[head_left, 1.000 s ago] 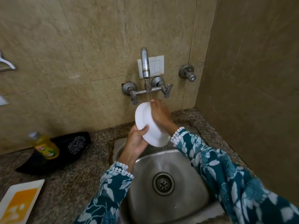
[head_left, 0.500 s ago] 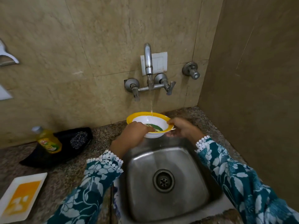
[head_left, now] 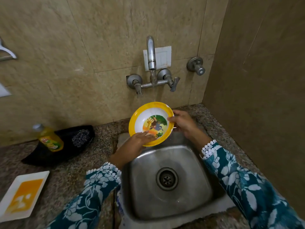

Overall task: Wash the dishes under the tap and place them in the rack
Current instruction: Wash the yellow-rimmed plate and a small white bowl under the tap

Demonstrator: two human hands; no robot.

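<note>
Water (head_left: 154, 95) from steel tap (head_left: 151, 53) hits yellow-rimmed plastic cartoon bowl (head_left: 145, 119), tilted over steel sink (head_left: 189, 162). Rim pinched by right grip (head_left: 182, 123); left grip (head_left: 142, 139) flat-fingered inside. Likely light, stiff, wet-slippery: hold rim.

- One yellow-rimmed bowl (head_left: 151, 123)
- One steel sink (head_left: 189, 171), at six o'clock
- One tap spout (head_left: 151, 52), two lever handles (head_left: 138, 87) (head_left: 173, 84)
- One wall valve (head_left: 196, 65), at one o'clock
- One dish-soap bottle (head_left: 51, 141), one steel scrubber (head_left: 80, 138), one rectangular plate (head_left: 24, 194), around nine o'clock
- Two hands: left hand (head_left: 140, 140), right hand (head_left: 182, 123)
</note>
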